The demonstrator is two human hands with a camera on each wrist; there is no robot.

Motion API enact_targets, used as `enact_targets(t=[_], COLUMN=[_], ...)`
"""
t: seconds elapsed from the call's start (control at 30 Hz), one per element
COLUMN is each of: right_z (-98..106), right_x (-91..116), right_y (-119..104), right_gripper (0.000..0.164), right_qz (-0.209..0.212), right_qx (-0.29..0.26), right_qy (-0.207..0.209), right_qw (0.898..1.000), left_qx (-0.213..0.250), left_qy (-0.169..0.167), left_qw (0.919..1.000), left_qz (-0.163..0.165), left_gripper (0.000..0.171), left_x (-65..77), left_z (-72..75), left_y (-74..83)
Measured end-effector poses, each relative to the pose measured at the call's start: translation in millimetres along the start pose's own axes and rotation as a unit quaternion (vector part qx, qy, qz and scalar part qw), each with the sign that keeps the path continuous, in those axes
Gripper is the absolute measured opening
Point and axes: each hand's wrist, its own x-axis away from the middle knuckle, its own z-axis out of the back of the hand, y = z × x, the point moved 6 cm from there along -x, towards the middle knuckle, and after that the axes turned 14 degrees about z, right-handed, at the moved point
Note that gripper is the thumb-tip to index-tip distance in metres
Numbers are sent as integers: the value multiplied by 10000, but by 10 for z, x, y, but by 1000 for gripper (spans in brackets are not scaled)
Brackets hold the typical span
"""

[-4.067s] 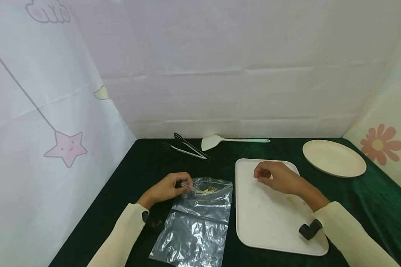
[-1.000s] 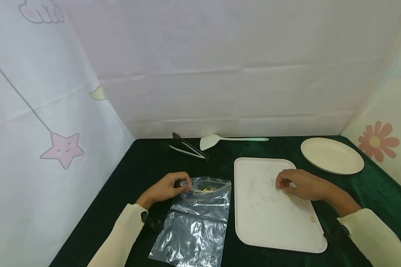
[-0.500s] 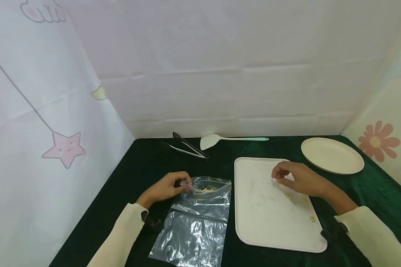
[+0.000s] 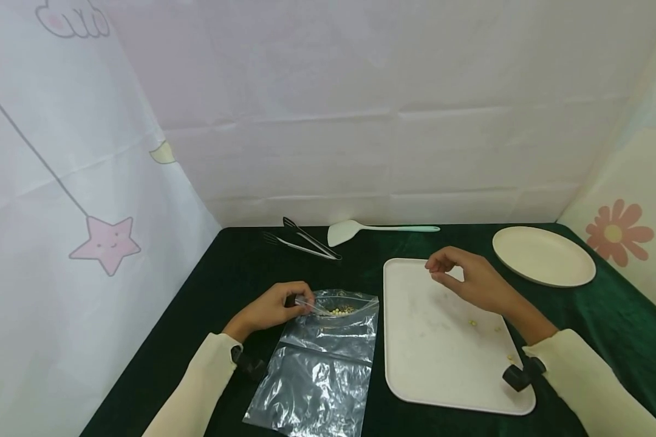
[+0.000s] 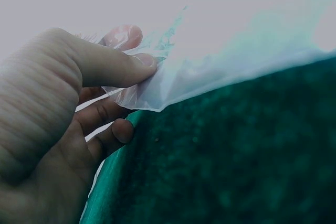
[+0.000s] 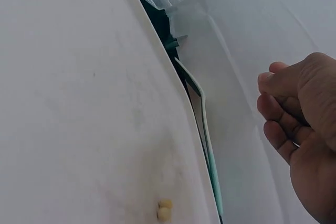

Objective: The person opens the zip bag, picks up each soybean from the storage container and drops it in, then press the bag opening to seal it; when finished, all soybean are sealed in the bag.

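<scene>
Head view: the right hand [image 4: 472, 284], its grip impossible to tell, has risen toward the far edge of the tray [image 4: 432, 370], yellow bits [image 4: 472, 323] near its right edge suggesting unfinished work, while the left hand [image 4: 273, 306] pinches the bag [image 4: 322, 382] beside its left.

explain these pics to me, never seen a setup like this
No robot here, just a person's bare left hand and right hand, with a camera on each wrist. The wide picture comes from a camera on the head; the two close ones come from the left and right wrists. On the green cloth lie a clear plastic bag, a white tray with small yellow pieces, tongs, a spatula and a plate. The left hand pinches the bag's edge near its open top, where more pieces show. The right hand is above the tray; whether it holds anything, I can't tell.
</scene>
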Motion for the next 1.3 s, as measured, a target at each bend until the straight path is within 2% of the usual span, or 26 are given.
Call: enact_targets(t=[0.2, 0.57, 0.63, 0.8, 0.93, 1.13, 1.3], right_z=[-116, -426, -484, -636, -763, -884, -874], right_x=[-154, -404, -444, -540, -593, -631, -632], right_y=[-106, -286, -317, -396, -452, -515, -502], right_gripper=[22, 23, 21, 18, 16, 15, 16], right_qz=[21, 161, 263, 489, 606, 666, 624], right_qx=[-287, -726, -787, -987, -1134, -1243, -1216], right_qy=[244, 102, 75, -24, -131, -328, -298], right_qw=[9993, 9972, 9965, 9939, 9916, 9895, 9902], left_qx=[22, 72, 52, 29, 67, 131, 95], left_qy=[-49, -15, -18, -2, -6, -47, -29], left_qw=[10000, 9999, 10000, 10000, 9999, 9999, 10000], left_qz=[-61, 74, 71, -1, -74, 1, 2], left_gripper=[13, 17, 17, 18, 17, 16, 15], left_x=[-2, 14, -3, 2, 23, 72, 87], left_z=[-1, -4, -5, -5, -9, 11, 28], left_y=[-18, 65, 3, 18, 104, 298, 319])
